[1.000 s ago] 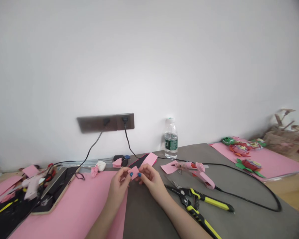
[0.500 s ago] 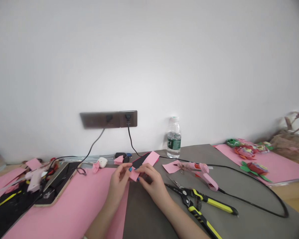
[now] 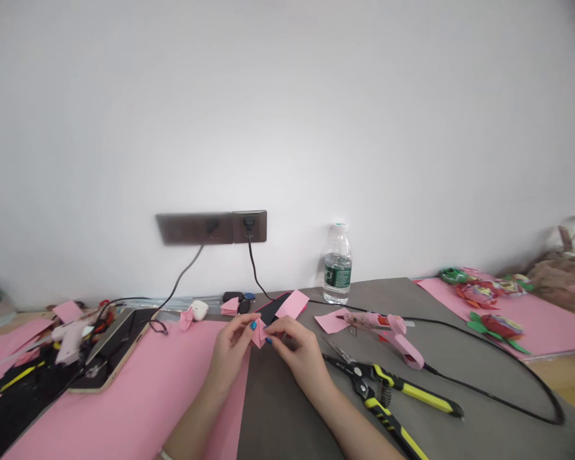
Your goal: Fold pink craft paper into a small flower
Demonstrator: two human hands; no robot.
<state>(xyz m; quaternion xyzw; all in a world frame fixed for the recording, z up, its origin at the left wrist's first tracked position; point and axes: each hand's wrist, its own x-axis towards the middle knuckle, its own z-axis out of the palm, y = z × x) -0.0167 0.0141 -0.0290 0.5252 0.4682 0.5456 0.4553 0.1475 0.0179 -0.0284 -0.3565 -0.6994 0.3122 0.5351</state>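
Note:
Between my two hands is a small piece of folded pink paper [image 3: 259,333], creased to a point at its lower end. My left hand [image 3: 232,348] pinches its left side between thumb and fingers. On its right side, the fingertips of my right hand [image 3: 294,345] are closed on the edge. Just behind my fingers lie a pink paper square [image 3: 292,304] and a black strip [image 3: 272,309]. Under my left forearm is a large pink sheet [image 3: 172,377]; my right arm is over the grey table surface [image 3: 287,409].
Right of my hands lie a pink glue gun [image 3: 383,329] on a black cord and yellow-black pliers [image 3: 364,377]. A water bottle [image 3: 338,265] stands by the wall. Paper flowers [image 3: 498,326] sit far right. A phone [image 3: 119,351] and clutter lie left.
The pink paper has been turned and folded between my fingertips, so its lower end now shows as a point with creases. The view has shifted slightly.

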